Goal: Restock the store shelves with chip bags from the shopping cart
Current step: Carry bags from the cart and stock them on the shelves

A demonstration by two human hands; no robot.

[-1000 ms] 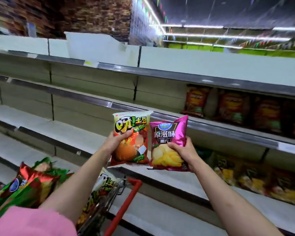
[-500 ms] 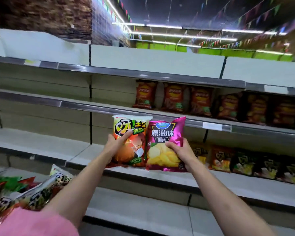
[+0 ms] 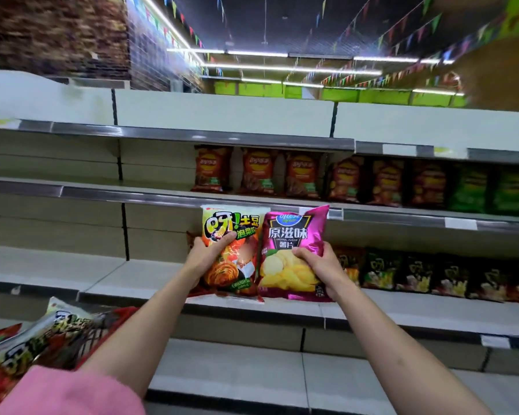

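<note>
My left hand grips an orange and yellow chip bag by its left side. Beside it, my right hand grips a magenta chip bag by its right side. Both bags stand upright, side by side, with their bottoms at the front of the lower shelf. The shopping cart with a red rim sits at the lower left and holds several chip bags.
A row of dark chip bags fills the same shelf to the right. Orange bags and green bags stand on the shelf above. The shelves to the left hold no goods. A lower shelf board juts out below.
The view has shifted right along the aisle. Both hands have carried the bags down and forward to the lower shelf, and the cart now shows only at the lower left.
</note>
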